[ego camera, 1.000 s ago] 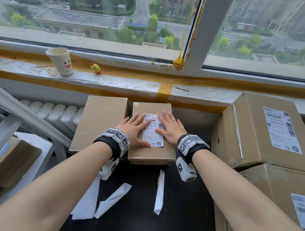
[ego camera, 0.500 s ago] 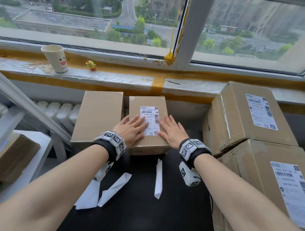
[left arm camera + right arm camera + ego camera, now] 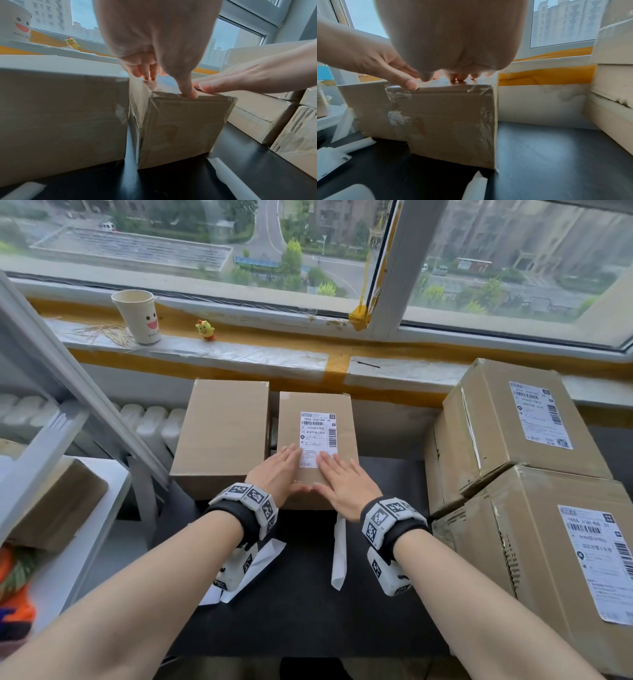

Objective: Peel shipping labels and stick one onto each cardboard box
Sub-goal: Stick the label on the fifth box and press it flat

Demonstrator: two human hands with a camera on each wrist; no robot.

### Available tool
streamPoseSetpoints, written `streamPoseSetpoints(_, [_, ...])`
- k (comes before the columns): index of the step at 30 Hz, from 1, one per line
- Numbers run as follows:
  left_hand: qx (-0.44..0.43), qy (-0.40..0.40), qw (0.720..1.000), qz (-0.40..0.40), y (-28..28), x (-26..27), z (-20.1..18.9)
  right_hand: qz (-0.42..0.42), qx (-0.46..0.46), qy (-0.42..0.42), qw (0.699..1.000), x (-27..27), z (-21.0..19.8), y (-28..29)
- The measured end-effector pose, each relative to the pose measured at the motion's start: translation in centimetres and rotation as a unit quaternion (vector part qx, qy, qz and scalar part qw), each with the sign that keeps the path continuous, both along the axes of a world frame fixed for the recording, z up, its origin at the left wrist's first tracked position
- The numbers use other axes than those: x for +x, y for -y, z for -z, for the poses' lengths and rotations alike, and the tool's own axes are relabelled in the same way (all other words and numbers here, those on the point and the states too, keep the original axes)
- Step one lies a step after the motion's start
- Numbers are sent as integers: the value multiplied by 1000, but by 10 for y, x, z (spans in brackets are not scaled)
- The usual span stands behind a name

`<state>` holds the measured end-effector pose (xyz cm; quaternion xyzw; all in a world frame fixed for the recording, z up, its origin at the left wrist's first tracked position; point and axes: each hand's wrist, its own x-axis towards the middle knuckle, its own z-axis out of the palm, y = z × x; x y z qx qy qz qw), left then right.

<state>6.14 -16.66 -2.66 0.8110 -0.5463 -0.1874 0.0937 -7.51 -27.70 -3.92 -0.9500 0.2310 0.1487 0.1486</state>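
Note:
A small cardboard box [image 3: 342, 419] stands on the dark table with a white shipping label [image 3: 318, 433] stuck on its top. My left hand [image 3: 279, 474] and right hand [image 3: 342, 482] lie flat on the near part of the box top, fingers straight, pressing the label's lower edge. Both thumbs meet at the box's front edge. The left wrist view shows the box front [image 3: 180, 128] under my left hand [image 3: 163, 67]; the right wrist view shows the same box [image 3: 450, 121] below my right hand [image 3: 462, 75]. A plain box [image 3: 222, 436] without a label stands to its left.
Two labelled boxes are stacked at the right, upper [image 3: 513, 426] and lower [image 3: 548, 559]. Peeled backing strips [image 3: 339, 553] lie on the black table [image 3: 301, 611]. A paper cup [image 3: 138, 316] and a yellow toy [image 3: 205, 329] sit on the windowsill. A white shelf [image 3: 68, 529] is at left.
Both hands have slid down the label toward me, from its sides to its lower edge, uncovering most of the label. The camera moved closer.

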Motion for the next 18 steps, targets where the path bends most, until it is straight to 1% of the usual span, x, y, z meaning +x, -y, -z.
streamPoseSetpoints(2, [-16,-23,999,-31,0,0,-2,30,6,-1,1000,3,-1,8])
streamPoseSetpoints(4, [-11,-36,998,-48,0,-1,-3,41,11,3,999,9,0,10])
streamPoseSetpoints(8, [0,-58,997,-59,-2,1,-1,3,36,25,999,18,4,-6])
streamPoseSetpoints(11, [-3,-53,996,-67,-2,1,-1,-18,35,21,999,17,2,2])
streamPoseSetpoints(15, [-9,-36,998,-55,1,1,-5,22,31,2,999,21,-2,23])
streamPoseSetpoints(18, [-1,-11,998,-55,6,5,-8,-22,45,0,999,30,-2,13])
